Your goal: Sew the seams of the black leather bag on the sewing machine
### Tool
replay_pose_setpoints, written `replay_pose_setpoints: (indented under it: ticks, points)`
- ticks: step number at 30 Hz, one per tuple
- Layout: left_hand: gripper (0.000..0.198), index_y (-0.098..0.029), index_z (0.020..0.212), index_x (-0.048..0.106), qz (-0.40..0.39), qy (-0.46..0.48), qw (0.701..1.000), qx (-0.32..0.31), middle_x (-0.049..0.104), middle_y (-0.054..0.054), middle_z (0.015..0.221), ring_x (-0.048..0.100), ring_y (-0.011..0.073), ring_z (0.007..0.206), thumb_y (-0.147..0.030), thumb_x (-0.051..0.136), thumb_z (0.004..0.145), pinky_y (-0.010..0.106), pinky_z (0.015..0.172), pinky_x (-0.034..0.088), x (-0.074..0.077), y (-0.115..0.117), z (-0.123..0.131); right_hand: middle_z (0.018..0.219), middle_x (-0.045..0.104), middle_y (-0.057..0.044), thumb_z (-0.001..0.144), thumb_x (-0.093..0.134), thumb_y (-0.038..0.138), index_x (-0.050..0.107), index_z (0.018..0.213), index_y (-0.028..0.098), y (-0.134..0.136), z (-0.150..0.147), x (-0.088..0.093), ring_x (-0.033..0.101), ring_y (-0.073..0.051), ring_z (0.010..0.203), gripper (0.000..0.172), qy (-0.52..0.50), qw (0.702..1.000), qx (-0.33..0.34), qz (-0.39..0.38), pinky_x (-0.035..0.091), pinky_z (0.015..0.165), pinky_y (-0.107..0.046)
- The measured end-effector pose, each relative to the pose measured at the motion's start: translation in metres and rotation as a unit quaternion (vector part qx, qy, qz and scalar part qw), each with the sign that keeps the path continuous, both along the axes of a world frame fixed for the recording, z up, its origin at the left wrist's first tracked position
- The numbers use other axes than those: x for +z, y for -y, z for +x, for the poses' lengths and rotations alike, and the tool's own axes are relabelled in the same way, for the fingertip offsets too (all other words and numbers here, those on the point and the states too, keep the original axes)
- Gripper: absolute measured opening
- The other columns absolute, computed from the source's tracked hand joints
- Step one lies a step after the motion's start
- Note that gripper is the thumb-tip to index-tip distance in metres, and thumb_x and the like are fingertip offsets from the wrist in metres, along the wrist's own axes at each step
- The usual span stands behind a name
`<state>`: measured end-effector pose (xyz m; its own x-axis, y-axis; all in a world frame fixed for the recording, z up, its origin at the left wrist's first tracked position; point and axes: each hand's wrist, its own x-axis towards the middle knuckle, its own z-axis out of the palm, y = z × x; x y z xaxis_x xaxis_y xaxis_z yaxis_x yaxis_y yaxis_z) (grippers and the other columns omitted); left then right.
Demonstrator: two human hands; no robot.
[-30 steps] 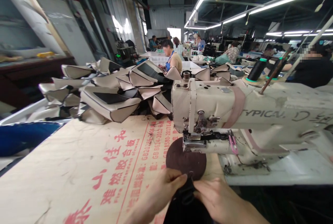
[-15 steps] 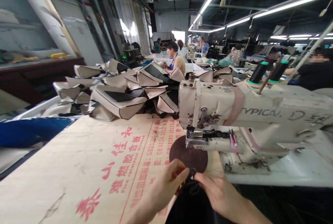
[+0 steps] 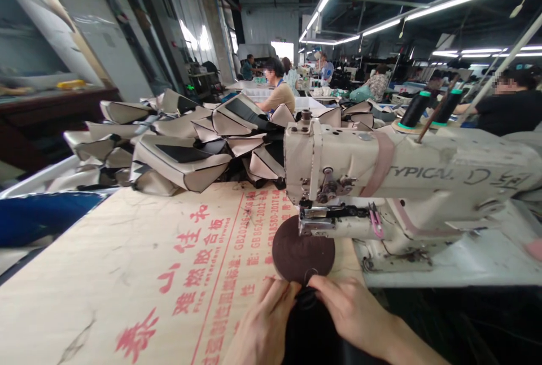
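Observation:
My left hand (image 3: 269, 311) is closed, its thumb and fingertips pressed together at the near edge of a dark brown roll of flat tape (image 3: 302, 249). Close beside it my right hand (image 3: 349, 303) makes a pinch. A thin pale thread (image 3: 312, 271) loops up from the right fingertips against the roll. Between the two hands is something small and black, too dark to make out. Black material (image 3: 311, 331) lies below the hands; I cannot tell whether it is cloth or clothing. The roll rests flat on the plywood board (image 3: 169, 263), partly under the sewing machine's arm (image 3: 339, 226).
A sewing machine (image 3: 406, 167) stands at the right, with pink-handled snips (image 3: 375, 220) on it and black thread cones (image 3: 415, 109) behind. Beige and black sewn pieces (image 3: 182, 161) are heaped beyond the board. Blue sheeting (image 3: 42, 215) lies at left. Several people sit farther back.
The view has shifted a little, so the scene sits further left. My left hand has turned and its fingertips have come down at the roll's near edge. Both hands stay close together.

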<state>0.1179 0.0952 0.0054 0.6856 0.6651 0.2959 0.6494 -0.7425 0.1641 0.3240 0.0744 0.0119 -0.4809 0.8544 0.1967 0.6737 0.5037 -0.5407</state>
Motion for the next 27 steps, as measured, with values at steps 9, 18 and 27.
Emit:
replay_pose_setpoints:
  ticks: [9, 18, 27]
  points:
    - [0.023, -0.025, 0.103, 0.059, -0.220, 0.162, 0.961, 0.038, 0.061, 0.002, 0.103, 0.059, 0.0134, 0.097, -0.020, 0.042, 0.088, 0.020, 0.087, 0.048, 0.017, -0.004, 0.004, 0.099, 0.054, -0.004, 0.091, 0.035, 0.013, 0.052, 0.104, 0.019, -0.009, 0.000, 0.013, 0.049, -0.014, 0.093, 0.022, -0.061, 0.998, 0.027, -0.019, 0.043, 0.084, -0.027]
    - [0.028, -0.028, 0.110, 0.061, -0.329, 0.210, 0.919, 0.056, 0.060, 0.004, 0.112, 0.057, 0.0172, 0.105, -0.034, 0.045, 0.087, 0.028, 0.091, 0.047, 0.011, -0.001, -0.008, 0.092, 0.055, -0.005, 0.092, 0.036, 0.016, 0.052, 0.100, 0.018, -0.009, 0.004, -0.007, 0.049, -0.015, 0.087, 0.019, -0.100, 0.995, 0.020, -0.004, 0.043, 0.078, -0.029]
    - [0.037, -0.017, 0.075, 0.059, -0.273, 0.281, 0.900, 0.191, 0.064, 0.000, 0.070, 0.059, 0.0157, 0.069, -0.044, 0.036, 0.088, 0.022, 0.065, 0.047, 0.006, -0.016, 0.002, 0.082, 0.056, -0.003, 0.092, 0.037, 0.024, 0.056, 0.088, 0.017, -0.014, -0.008, 0.005, 0.051, -0.013, 0.079, 0.021, -0.190, 0.981, -0.036, -0.029, 0.040, 0.071, -0.025]
